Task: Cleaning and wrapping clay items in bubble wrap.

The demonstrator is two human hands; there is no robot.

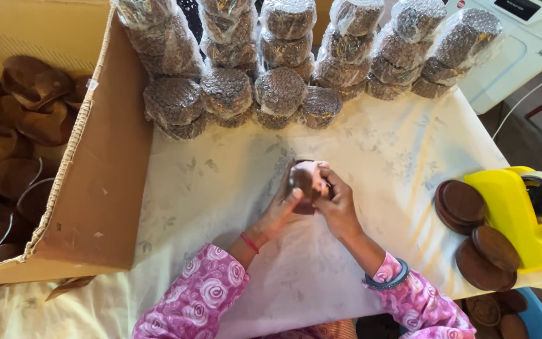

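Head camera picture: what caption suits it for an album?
Both hands, left hand and right hand, clasp a brown disc over a cloth-covered table.

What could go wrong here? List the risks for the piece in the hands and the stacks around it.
1. The brown round piece, held above the tablecloth by left hand and right hand, might slip.
2. The wrapped stacks lean together; a bump could topple them.
3. The brown discs beside the yellow tape dispenser sit near the table edge and could slide off.

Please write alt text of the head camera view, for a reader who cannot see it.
Left hand and right hand together hold a small brown round piece over a white cloth-covered table. Behind stand plastic-wrapped stacks; a cardboard box is left, a yellow tape dispenser right.
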